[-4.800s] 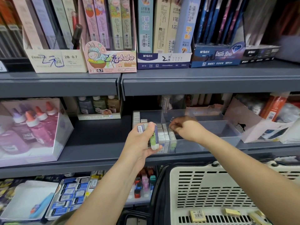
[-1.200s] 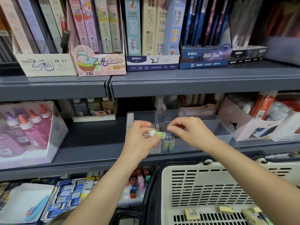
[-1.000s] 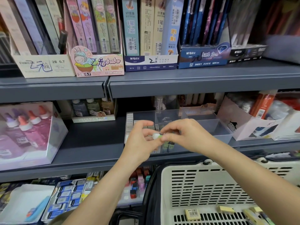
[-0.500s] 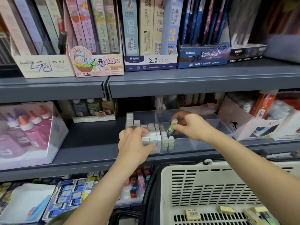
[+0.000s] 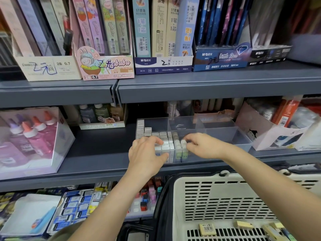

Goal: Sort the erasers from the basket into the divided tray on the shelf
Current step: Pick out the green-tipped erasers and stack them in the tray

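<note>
Seating the green-sleeved eraser point(image 5: 183, 143) is judged to be the step in hand. It stands upright near the front wall of the divided tray point(image 5: 243, 136) on the shelf point(image 5: 97, 153), just beside another green one, and its white top is pinched by the fingertips of the right hand point(image 5: 203, 146). The left hand point(image 5: 145, 153) is laid over the packed white erasers point(image 5: 165, 141) with its fingers loosely bent on their tops. Nothing is seen to be gripped by it. Whether a divider stands between the white block and the green pair cannot be told.

For the step to be done well, the eraser should be pressed straight down until its top is level with its neighbour, not pushed sideways — a sideways push could tip the row. The white block is best steadied from above by the left hand while this is done, since the pieces are packed tightly and one lifted edge could unsettle several. The pinch should be released only once the eraser is felt to rest on the tray floor, and the fingers drawn upward so that nothing is dragged out with them.

More work is judged to remain — several yellowish erasers point(image 5: 207, 229) lie in the basket point(image 5: 191, 178) below, and the compartments at the tray's right and rear look unfilled.
</note>
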Available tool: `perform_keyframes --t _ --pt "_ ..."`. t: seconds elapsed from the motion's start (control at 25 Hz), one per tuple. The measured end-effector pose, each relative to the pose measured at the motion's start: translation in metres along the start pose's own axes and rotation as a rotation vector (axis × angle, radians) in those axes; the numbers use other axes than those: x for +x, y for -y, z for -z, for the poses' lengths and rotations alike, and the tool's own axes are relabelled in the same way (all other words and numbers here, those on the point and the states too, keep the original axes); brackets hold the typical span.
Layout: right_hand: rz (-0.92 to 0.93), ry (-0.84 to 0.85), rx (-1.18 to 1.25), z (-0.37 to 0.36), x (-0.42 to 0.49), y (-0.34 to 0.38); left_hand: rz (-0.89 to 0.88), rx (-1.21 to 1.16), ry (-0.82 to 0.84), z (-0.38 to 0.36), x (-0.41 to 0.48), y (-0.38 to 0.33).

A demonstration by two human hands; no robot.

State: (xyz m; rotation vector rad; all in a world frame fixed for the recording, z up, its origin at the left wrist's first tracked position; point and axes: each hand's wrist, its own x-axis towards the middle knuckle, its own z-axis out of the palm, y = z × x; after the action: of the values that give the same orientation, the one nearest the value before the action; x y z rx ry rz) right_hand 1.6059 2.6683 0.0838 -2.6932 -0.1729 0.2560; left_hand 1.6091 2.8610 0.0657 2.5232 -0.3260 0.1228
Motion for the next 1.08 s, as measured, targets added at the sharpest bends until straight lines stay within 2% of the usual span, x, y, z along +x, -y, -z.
perform_keyframes --t 0.12,0.28,0.36,0.44,0.52,0.6,0.72,0.92,1.08 --pt "-0.021 0.098 -0.041 0.001 0.003 0.002 -0.042 0.030 -0.018 -0.004 -0.002 -0.001" --pt "0.010 0.120 -0.084 0.004 -0.004 0.002 -0.197 -0.130 -0.057 -0.010 -0.015 -0.008" --pt "0.037 0.030 -0.103 0.007 -0.017 -0.002 -0.303 -0.204 -0.041 -0.014 -0.030 -0.012" --pt "0.106 -0.151 -0.050 0.011 -0.042 -0.009 -0.348 -0.228 0.012 -0.019 -0.048 -0.011" --pt "0.208 -0.308 0.026 0.011 -0.077 -0.018 -0.350 -0.171 0.061 -0.029 -0.063 -0.007" --pt "0.234 -0.311 0.146 0.004 -0.115 -0.031 -0.273 -0.112 0.140 -0.040 -0.069 -0.002" --pt "0.155 -0.161 0.132 -0.022 -0.151 -0.063 -0.091 -0.202 0.229 -0.046 -0.070 0.003" --pt "0.064 0.264 -0.052 -0.068 -0.155 -0.106 -0.066 -0.162 0.218 -0.038 -0.068 0.016" --pt "0.118 0.436 -0.135 -0.114 -0.148 -0.100 -0.029 -0.136 0.199 -0.030 -0.068 0.026"
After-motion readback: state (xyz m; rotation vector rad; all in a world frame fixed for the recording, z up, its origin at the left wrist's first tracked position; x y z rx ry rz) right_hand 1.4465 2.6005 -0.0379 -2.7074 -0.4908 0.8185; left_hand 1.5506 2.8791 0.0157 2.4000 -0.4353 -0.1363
